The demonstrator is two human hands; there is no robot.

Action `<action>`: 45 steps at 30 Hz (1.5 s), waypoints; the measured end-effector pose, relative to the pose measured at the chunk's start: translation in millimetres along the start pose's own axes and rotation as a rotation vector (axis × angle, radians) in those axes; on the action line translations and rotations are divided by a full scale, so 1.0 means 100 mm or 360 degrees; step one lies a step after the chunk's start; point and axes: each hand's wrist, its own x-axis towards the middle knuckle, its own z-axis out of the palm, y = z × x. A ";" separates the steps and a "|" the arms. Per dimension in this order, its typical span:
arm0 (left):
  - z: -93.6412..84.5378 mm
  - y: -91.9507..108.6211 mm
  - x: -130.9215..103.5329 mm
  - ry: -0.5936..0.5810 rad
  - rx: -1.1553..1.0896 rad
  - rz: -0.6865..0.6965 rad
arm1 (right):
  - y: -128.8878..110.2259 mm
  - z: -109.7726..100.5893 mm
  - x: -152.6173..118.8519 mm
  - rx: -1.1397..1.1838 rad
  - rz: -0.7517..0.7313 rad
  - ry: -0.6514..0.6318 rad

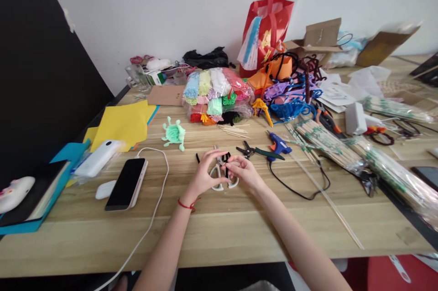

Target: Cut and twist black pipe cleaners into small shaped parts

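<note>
Pinching a black pipe cleaner (226, 159) with both hands' fingers, left hand (205, 172) and right hand (243, 171), you work above white-handled scissors (219, 180) near the surface's (239, 231) middle.

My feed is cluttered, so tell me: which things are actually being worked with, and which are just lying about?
In use: left hand and right hand together on a black pipe cleaner, above the white-handled scissors.

Lying about: phone, green fuzzy figure, pliers, blue glue gun, bag of pipe cleaners, stick bundles.

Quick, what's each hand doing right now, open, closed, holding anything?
Left hand: closed on a black strand, above the scissors.
Right hand: closed, pinching the same strand.
</note>
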 end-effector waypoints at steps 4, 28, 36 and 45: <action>-0.01 -0.04 -0.01 0.0051 -0.0044 -0.0041 | -0.01 -0.03 0.01 -0.0058 -0.0037 0.0004; 0.01 -0.12 -0.03 0.0460 -0.0169 -0.0107 | -0.22 -0.14 -0.02 -0.1157 -0.0748 0.0035; 0.01 -0.09 -0.02 0.0502 -0.0170 -0.0112 | -0.18 -0.14 -0.02 -0.1085 -0.0664 0.0089; 0.00 -0.07 0.00 0.0525 -0.0202 -0.0080 | -0.16 -0.13 -0.02 -0.1041 -0.0604 0.0171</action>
